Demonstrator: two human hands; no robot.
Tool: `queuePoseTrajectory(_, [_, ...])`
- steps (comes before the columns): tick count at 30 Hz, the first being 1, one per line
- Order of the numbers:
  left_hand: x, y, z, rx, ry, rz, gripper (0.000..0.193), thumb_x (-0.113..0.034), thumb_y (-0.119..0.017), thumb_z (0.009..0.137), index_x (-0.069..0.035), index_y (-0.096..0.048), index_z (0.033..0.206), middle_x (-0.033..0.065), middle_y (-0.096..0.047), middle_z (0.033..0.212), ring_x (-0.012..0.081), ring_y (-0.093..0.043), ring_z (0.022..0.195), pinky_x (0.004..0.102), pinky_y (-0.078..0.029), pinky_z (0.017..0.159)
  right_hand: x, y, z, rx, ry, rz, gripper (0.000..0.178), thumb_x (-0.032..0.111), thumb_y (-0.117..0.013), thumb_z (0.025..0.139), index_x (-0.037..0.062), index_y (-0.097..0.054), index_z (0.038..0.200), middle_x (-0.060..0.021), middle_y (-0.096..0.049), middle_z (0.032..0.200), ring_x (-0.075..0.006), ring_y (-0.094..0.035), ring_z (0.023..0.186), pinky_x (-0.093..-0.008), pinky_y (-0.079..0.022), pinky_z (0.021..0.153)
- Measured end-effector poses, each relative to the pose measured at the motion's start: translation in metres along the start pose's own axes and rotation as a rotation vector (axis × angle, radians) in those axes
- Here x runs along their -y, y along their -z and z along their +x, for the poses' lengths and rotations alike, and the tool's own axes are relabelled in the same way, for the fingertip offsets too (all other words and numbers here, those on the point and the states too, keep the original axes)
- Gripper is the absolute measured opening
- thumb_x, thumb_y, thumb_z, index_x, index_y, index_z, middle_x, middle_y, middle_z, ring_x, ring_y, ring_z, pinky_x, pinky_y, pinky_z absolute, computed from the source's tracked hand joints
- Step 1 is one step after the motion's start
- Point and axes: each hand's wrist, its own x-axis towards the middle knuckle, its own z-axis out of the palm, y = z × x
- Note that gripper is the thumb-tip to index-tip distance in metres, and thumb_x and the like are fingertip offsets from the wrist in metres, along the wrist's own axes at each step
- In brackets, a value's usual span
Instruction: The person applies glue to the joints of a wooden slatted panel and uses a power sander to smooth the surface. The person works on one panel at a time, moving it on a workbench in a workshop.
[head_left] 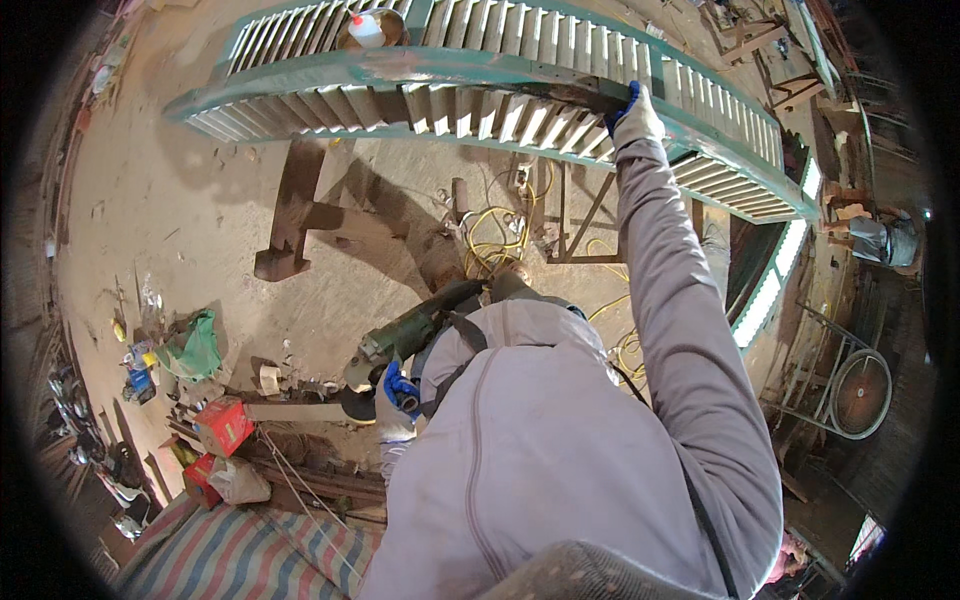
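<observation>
My left hand point(401, 390), in a blue and white glove, is down by my waist with its fingers wrapped round a dark side handle. The handle belongs to a green angle grinder point(405, 335), whose round disc end lies beside the hand and whose body points away from me. With my right arm stretched far forward, my gloved right hand point(635, 118) grips the edge of a long green louvred shutter point(480, 72) with pale slats. A dark, bare-looking stretch point(560, 92) runs along the edge left of that hand. Part of its fingers is hidden behind the edge.
A white bottle with a red cap point(367, 29) stands on the shutter. Yellow cable point(490, 240) coils on the floor near a metal stand point(585, 225). Red boxes point(223, 425), a green cloth point(195, 348) and a striped sheet point(250, 555) lie to the left; a spoked wheel point(860, 393) is at right.
</observation>
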Motion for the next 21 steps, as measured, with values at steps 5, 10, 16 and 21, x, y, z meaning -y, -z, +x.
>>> queuePoseTrajectory(5, [0.002, -0.006, -0.002, 0.010, 0.021, 0.046, 0.043, -0.026, -0.064, 0.101, -0.024, -0.040, 0.065, -0.0107, -0.038, 0.052, 0.0031, -0.045, 0.043, 0.0189, -0.036, 0.040, -0.001, -0.010, 0.015, -0.050, -0.146, 0.141, 0.052, 0.037, -0.081, 0.084, -0.0073, -0.066, 0.106, -0.0122, -0.068, 0.089, -0.0219, -0.063, 0.064, -0.0391, -0.058, 0.062])
queuePoseTrajectory(10, [0.002, -0.011, 0.006, -0.062, -0.050, 0.065, 0.046, -0.022, -0.063, 0.101, -0.025, -0.037, 0.063, -0.0096, -0.036, 0.053, 0.0035, -0.038, 0.043, 0.0198, -0.034, 0.040, -0.011, -0.008, 0.034, -0.075, -0.123, 0.019, 0.060, 0.042, -0.080, 0.083, -0.0087, -0.066, 0.112, -0.0138, -0.070, 0.100, -0.0225, -0.067, 0.077, -0.0375, -0.057, 0.070])
queuePoseTrajectory(16, [-0.001, -0.003, 0.015, -0.012, -0.041, -0.065, 0.045, -0.019, -0.063, 0.101, -0.024, -0.039, 0.064, -0.0101, -0.039, 0.055, 0.0024, -0.040, 0.043, 0.0185, -0.039, 0.041, -0.008, -0.014, 0.046, -0.041, -0.138, -0.229, 0.072, 0.054, -0.072, 0.085, -0.0043, -0.063, 0.126, -0.0141, -0.070, 0.119, -0.0242, -0.067, 0.096, -0.0346, -0.053, 0.090])
queuePoseTrajectory(21, [0.001, 0.000, 0.014, 0.041, -0.075, -0.019, 0.037, -0.020, -0.061, 0.103, -0.022, -0.044, 0.070, -0.0097, -0.039, 0.056, 0.0023, -0.039, 0.043, 0.0183, -0.038, 0.039, 0.033, -0.026, -0.035, -0.204, -0.004, -0.376, 0.089, 0.051, -0.077, 0.081, -0.0144, -0.050, 0.135, -0.0220, -0.066, 0.126, -0.0284, -0.067, 0.108, -0.0350, -0.052, 0.096])
